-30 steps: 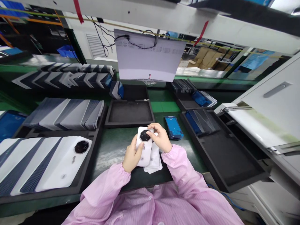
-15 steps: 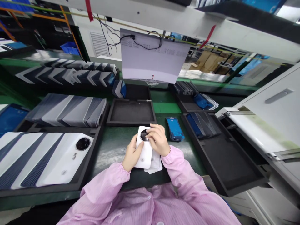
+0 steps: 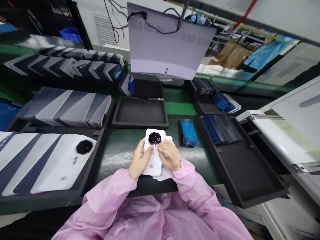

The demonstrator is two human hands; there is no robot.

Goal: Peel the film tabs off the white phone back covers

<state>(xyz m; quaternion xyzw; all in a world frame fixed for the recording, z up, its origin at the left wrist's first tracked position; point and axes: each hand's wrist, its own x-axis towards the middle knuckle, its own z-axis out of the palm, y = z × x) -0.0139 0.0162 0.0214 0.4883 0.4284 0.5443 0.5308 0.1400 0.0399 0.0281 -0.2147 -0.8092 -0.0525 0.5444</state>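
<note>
My left hand grips the left side of a white phone back cover, its thumb resting on the face. Near the cover's top sits a black octagonal camera window, now uncovered. My right hand is closed, fingertips pinched together just under the window's lower edge. A thin bright line shows at those fingertips; what they hold is too small to make out. More white pieces lie under and to the right of the cover, partly hidden by my right hand.
A blue-topped stack lies beyond my right hand. Black trays stand ahead, with another tray at right. White covers fill a left tray. A grey-white panel rises behind; a person in blue is farther back.
My right fingers have slid from over the camera window down to its lower edge, uncovering it. My left hand keeps its hold on the cover. The view has tilted downward.
</note>
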